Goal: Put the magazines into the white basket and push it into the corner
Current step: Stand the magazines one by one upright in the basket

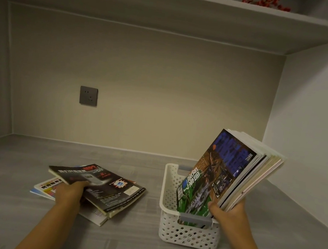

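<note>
A white perforated basket [171, 191] with grey handles stands on the grey desk, right of centre. My right hand [228, 213] grips a bundle of several magazines [225, 173] upright, their lower ends inside the basket and their tops leaning to the right. My left hand [70, 191] holds the near-left edge of a dark-covered magazine [110, 188], lifting it slightly off a small pile. More magazines [47, 188] lie flat under it, one with a white and red cover.
The grey desk top [19, 168] sits in an alcove with a beige back wall and a white right wall [314, 122]. A grey wall socket [88, 95] is on the back wall. A shelf [173, 5] runs overhead.
</note>
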The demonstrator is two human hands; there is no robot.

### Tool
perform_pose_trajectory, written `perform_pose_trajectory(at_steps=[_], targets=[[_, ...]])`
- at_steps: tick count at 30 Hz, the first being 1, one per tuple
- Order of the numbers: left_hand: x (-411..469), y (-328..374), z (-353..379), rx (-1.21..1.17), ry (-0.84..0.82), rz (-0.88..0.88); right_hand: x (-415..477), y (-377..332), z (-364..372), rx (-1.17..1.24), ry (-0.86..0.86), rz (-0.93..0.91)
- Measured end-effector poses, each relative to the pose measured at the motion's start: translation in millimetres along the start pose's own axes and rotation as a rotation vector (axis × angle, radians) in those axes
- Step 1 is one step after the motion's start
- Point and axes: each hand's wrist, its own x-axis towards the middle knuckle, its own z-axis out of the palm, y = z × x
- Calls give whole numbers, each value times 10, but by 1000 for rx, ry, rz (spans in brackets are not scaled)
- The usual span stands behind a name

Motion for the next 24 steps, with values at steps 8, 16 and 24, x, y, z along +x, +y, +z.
perform_pose_trajectory(at_steps=[8,16,24], targets=[[-244,82,151,169,-249,195,-10,-11,-1,10,-17,-5],[-459,195,243,495,60,663,-19,-9,-11,0,-12,-28],[-194,36,-34,691,168,544,-14,-5,-11,-27,4,-46]])
